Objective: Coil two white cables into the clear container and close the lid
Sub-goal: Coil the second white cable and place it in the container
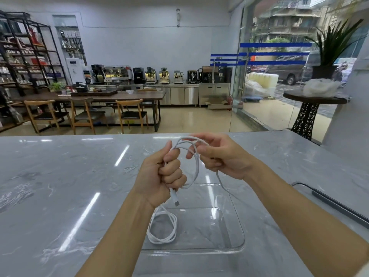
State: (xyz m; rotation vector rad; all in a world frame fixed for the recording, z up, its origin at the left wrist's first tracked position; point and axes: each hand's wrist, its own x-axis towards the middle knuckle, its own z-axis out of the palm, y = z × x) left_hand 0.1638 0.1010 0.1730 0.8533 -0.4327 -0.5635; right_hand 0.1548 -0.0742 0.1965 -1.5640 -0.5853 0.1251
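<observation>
Your left grip (162, 172) is a closed fist around the second white cable (196, 162), with the thumb up along the strands and the plug end (175, 199) poking out below the fist, pointing down. Just to its right, your right grip (217, 154) pinches the top of the same cable's loops between thumb and fingers, so both hands share one coil held up in the air between them. From the underside of your right grip a single loose strand (224, 186) drops down and runs toward your body, passing over the right part of the clear container (238, 249); where that strand ends you cannot tell. Below both grips, the clear container sits on the grey marbled surface (60, 176), open on top, its glassy rim showing along the near and right edges. Under your left grip and forearm, the first white cable (162, 228) lies already coiled in a few rough loops in the left part of the container, partly hidden behind your wrist. Well to the right of your right grip, a dark cord and a dark bar-like object (339, 206) lie on the surface near its edge. No lid can be made out with any certainty among the clear edges.
</observation>
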